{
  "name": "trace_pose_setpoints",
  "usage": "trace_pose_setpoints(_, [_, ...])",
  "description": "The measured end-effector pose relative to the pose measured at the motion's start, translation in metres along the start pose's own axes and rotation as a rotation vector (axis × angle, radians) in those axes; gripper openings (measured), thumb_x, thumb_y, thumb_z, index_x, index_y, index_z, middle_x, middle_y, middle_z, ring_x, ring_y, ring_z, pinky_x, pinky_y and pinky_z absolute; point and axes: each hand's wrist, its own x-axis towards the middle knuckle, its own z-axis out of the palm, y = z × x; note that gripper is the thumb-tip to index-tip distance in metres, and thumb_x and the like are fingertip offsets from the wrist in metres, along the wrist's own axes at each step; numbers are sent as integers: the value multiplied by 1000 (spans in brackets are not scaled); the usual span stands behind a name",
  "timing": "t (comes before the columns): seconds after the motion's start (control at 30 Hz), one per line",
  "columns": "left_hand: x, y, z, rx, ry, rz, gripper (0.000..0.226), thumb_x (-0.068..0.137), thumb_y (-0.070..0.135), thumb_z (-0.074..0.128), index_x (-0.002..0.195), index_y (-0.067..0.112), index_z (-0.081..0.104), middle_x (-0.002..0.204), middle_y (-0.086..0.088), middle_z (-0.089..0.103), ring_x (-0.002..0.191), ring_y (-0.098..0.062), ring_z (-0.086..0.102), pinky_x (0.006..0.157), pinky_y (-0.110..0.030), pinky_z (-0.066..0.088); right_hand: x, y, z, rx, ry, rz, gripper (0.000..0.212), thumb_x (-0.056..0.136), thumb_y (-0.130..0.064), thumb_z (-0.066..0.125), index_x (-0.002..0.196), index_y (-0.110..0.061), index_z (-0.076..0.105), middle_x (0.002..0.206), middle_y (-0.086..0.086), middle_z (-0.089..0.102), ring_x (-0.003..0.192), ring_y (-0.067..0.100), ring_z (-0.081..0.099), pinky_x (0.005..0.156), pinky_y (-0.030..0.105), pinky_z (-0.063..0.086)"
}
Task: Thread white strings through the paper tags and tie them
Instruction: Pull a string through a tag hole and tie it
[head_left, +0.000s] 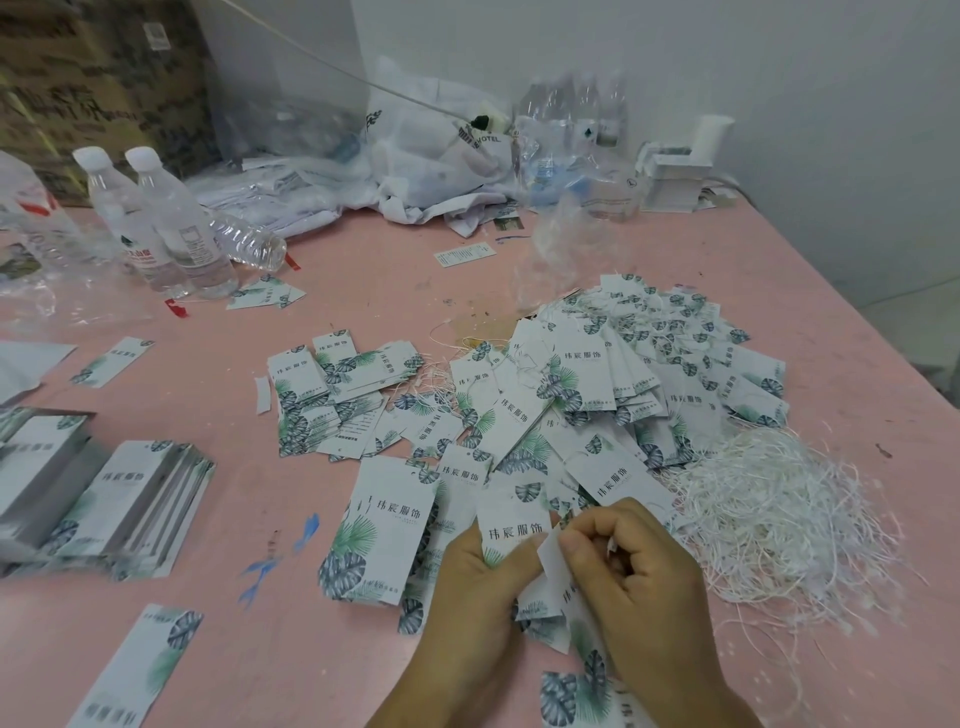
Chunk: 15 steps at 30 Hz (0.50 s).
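Head view — both hands' grip pinches one paper tag (511, 525), left hand (475, 587) beneath, right hand (631, 566) atop.

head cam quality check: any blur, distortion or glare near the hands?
Head view: wide-angle bend bows the pink table edge at right; stacked tags at left and the cardboard boxes smear with blur; the left hand and right hand are fairly sharp; lighting is soft and even, shadows faint, no strong glare.
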Motion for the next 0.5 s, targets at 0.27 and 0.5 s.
trace_pose_setpoints(0.27, [0, -8, -6, 200, 89, 76, 34, 79, 23, 83, 87, -6, 67, 78, -23, 69, 74, -30, 64, 71, -43, 52, 0, -2, -5, 53, -55, 4, 6, 79, -19, 69, 75, -23, 71, 71, -8, 58, 52, 7, 46, 50, 12, 38])
trace_pose_setpoints(0.5, [1, -11, -11, 288, 99, 96, 36, 77, 28, 85, 87, -4, 71, 87, -34, 68, 77, -30, 64, 71, -46, 51, 1, -5, -9, 135, -57, 64, 8, 80, -25, 71, 73, -27, 72, 68, -6, 60, 50, 17, 45, 48, 26, 41])
